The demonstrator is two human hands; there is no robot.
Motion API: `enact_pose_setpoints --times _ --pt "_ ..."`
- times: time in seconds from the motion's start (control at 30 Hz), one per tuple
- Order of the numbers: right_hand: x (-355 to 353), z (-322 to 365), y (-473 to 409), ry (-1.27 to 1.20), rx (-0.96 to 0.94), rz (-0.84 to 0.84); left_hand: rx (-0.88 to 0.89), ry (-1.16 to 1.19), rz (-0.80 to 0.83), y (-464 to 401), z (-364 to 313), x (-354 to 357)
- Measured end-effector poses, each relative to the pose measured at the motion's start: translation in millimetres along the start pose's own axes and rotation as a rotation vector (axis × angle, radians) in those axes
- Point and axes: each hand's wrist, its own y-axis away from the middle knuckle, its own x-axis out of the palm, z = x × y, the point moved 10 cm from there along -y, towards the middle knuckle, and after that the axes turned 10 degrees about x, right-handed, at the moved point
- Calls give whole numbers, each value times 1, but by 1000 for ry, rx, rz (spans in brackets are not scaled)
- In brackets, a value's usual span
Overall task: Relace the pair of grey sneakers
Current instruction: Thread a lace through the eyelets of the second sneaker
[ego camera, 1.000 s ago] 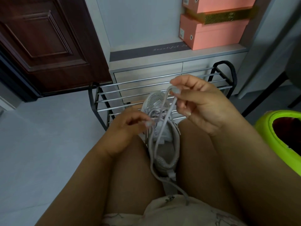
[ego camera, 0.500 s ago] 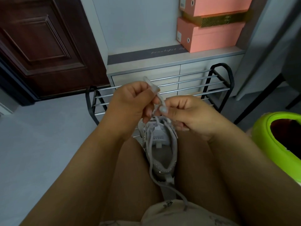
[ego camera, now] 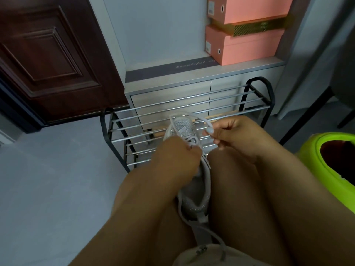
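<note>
Grey sneaker [ego camera: 194,181] wedged between thighs, frame centre — light, soft-sided. Shoelace [ego camera: 206,121] limp, best taken near tip. Right hand [ego camera: 233,134] pinching lace; left hand [ego camera: 173,153] curled at eyelets, pinching lace — apparently.

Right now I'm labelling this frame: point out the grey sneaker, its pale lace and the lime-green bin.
grey sneaker [ego camera: 194,205], head view, heel collar.
pale lace [ego camera: 208,123], head view, raised loop.
lime-green bin [ego camera: 315,164], head view, rim.
</note>
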Motion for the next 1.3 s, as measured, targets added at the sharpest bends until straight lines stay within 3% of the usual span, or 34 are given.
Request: enact_pose_setpoints --times 0.17,0.37,0.83,1.07,1.3 --pt "12 2 2 58 -38 41 -34 21 19 -2 25 25" --pt "19 5 2 42 -77 50 -121 299 -109 1 40 25" --pt "29 13 9 576 -129 -2 -182 530 -134 11 47 32" --pt "25 12 4 686 -119 -90 -200 506 -166 10 47 34" --pt "22 14 5 590 -118 -149 -106 410 -139 11 38 32"
